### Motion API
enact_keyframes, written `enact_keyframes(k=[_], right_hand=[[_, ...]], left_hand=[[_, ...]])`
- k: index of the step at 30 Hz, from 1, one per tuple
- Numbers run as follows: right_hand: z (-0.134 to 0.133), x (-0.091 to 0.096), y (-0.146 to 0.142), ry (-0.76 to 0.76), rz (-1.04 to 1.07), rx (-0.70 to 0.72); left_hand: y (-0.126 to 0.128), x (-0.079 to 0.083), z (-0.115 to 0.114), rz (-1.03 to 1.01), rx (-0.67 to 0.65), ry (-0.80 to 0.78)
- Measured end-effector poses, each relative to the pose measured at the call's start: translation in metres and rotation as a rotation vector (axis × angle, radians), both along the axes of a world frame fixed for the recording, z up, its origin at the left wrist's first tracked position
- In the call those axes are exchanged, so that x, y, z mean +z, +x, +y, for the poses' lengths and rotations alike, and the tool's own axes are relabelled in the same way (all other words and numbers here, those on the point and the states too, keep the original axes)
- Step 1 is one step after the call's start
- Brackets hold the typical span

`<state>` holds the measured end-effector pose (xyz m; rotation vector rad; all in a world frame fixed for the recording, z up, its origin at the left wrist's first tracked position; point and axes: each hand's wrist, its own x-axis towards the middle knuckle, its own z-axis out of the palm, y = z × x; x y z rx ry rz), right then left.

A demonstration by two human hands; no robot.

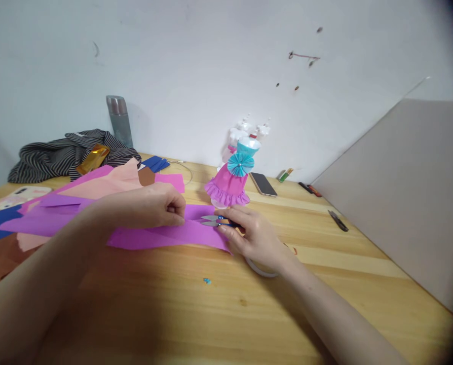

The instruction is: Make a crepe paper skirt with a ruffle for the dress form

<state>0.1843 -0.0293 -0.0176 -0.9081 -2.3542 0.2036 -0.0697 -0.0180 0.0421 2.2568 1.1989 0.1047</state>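
Note:
A sheet of purple paper (154,238) lies across the middle of the table, with a slit in its right part. My left hand (154,205) is closed on the paper at the slit, its fingertips pinched and partly hidden. In my right hand (255,230) is a pair of thread snips (213,221), blades parted and pointing left into the slit. Just behind stands a small dress form (234,182) in a pink paper skirt with a purple ruffle, a turquoise top and a pleated turquoise rosette.
Coloured paper sheets (97,185) pile up on the left, before a striped cloth (51,157) and a grey bottle (119,121). A phone (263,184) and a folding knife (338,221) lie on the right. A roll of tape (260,269) sits under my right wrist. Blue scraps (207,280) lie in front.

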Motion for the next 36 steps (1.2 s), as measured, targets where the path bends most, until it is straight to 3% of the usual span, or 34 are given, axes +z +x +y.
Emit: enact_keyframes(k=[23, 36], right_hand=[[-0.001, 0.000, 0.001, 0.077, -0.048, 0.040], [0.000, -0.015, -0.006, 0.121, 0.067, 0.068]], left_hand=[[0.000, -0.002, -0.001, 0.031, 0.011, 0.029], [0.003, 0.002, -0.003, -0.003, 0.004, 0.022]])
